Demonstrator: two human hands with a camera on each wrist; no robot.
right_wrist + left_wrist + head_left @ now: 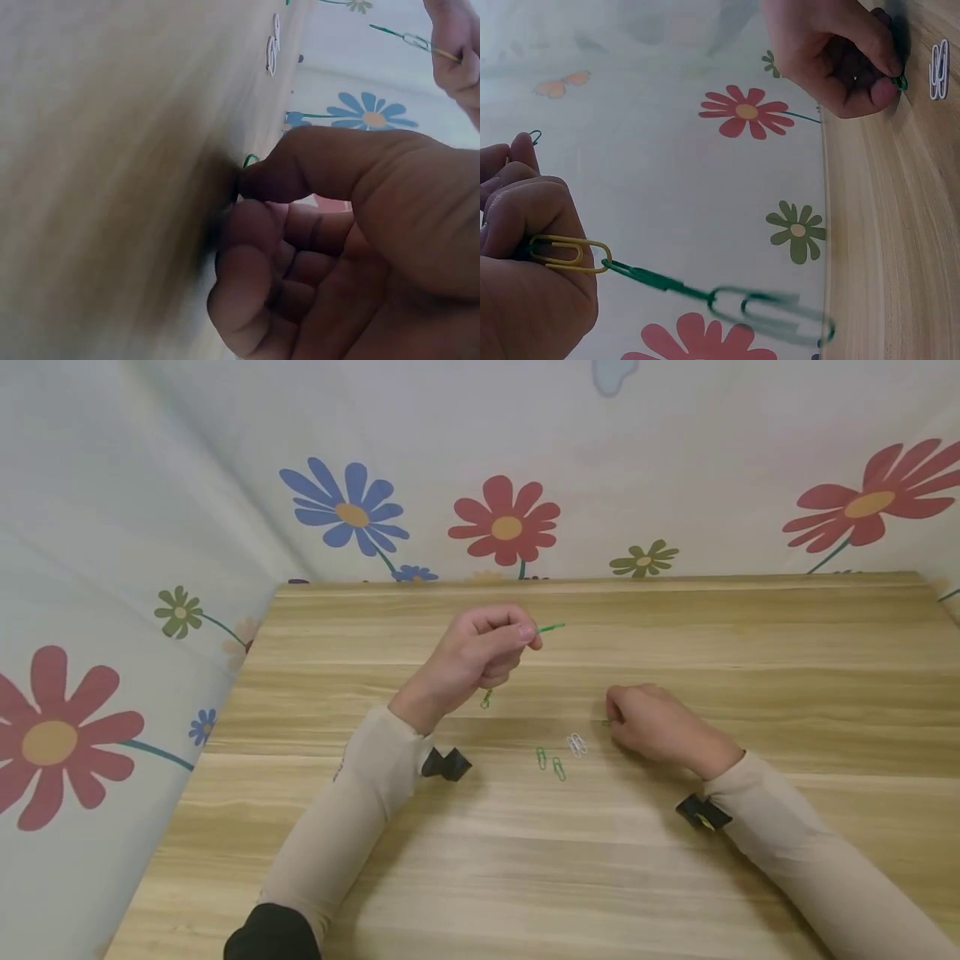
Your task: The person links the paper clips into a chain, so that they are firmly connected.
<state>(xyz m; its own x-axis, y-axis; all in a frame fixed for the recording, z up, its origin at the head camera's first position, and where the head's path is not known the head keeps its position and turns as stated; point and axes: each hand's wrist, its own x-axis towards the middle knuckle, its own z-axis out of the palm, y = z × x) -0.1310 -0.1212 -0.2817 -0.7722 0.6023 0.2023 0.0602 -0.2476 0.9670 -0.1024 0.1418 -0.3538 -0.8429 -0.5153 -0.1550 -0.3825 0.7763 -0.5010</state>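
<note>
Pinched between thumb and forefinger of my left hand [483,650] is a green paper clip [552,627], raised above the table. From the lower side of that fist, in the left wrist view, comes a yellow paper clip [574,241] linked to hanging green paper clips [658,280]; the fingers hide whatever lies between. My right hand [660,727] is down at the tabletop, its thumb and fingertip pinching another green paper clip [901,81], mostly covered. Left of the right hand lie two white paper clips [576,744] and two green paper clips [558,768].
The wooden table [525,860] meets a pale flowered curtain [705,460] along its back and left edges. Black wrist mounts [446,764] sit on both beige sleeves [802,827].
</note>
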